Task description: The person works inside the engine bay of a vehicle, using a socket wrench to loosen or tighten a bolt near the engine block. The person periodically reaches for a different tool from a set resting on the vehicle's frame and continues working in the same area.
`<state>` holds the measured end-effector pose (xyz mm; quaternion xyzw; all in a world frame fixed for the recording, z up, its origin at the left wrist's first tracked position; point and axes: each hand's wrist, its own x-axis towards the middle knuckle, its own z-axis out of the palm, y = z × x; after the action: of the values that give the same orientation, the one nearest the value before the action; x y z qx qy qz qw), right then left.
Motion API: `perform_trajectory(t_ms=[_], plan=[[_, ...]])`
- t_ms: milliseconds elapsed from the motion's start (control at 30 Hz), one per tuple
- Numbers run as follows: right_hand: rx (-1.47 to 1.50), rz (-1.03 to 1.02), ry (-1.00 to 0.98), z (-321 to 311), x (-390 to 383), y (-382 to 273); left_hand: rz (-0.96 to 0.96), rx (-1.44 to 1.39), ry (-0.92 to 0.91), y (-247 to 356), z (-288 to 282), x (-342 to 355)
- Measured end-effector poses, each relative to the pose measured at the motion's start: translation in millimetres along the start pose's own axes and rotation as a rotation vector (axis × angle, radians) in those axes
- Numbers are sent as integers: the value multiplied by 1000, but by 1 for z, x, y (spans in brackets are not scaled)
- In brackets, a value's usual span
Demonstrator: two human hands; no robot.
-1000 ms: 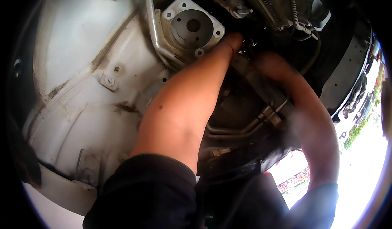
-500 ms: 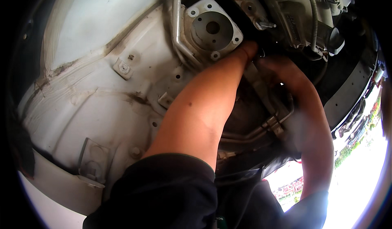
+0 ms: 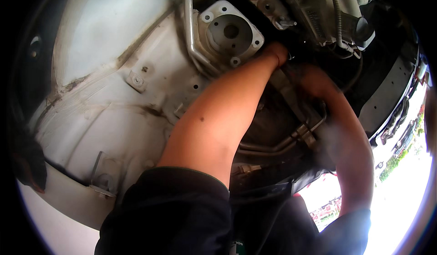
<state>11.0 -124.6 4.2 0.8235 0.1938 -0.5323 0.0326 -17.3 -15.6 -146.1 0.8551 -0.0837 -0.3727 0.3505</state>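
My left forearm crosses the middle of the view, and my left hand (image 3: pixel 276 51) reaches into a dark gap beside a square metal flange (image 3: pixel 231 30) with a round recessed disc and bolt holes. From the right my bent right arm comes in, its hand (image 3: pixel 310 78) close to the left one, next to a greyish metal bracket (image 3: pixel 286 91). The fingers of both hands are lost in shadow, so whatever they touch or hold cannot be made out. A small shiny ring-like edge (image 3: pixel 292 56) shows between the hands.
Pale painted body metal (image 3: pixel 114 23) of a vehicle fills the left. A bent metal pipe (image 3: pixel 189 25) runs beside the flange; lower pipes (image 3: pixel 273 146) lie under my arms. At upper right are a studded bracket (image 3: pixel 268 7) and a housing with a ribbed conduit (image 3: pixel 334 11).
The vehicle parts appear shifted slightly left in the view. Both hands stay in nearly the same place, with the left wrist turned a little.
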Motion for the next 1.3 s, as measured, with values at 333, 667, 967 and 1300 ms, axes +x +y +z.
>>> perform_trajectory(t_ms=[333,667,967,1300], plan=[[-116,-72,42,10,5,6,-316,-1475,-60,-3,5,-13],[24,-145,107,-9,-5,-21,-398,-1544,42,-19,32,4],[-70,-13,79,-1,-13,-12,-310,-1558,-56,9,1,-25],[-212,42,-8,-11,-15,-7,-430,-1661,13,3,5,-21]])
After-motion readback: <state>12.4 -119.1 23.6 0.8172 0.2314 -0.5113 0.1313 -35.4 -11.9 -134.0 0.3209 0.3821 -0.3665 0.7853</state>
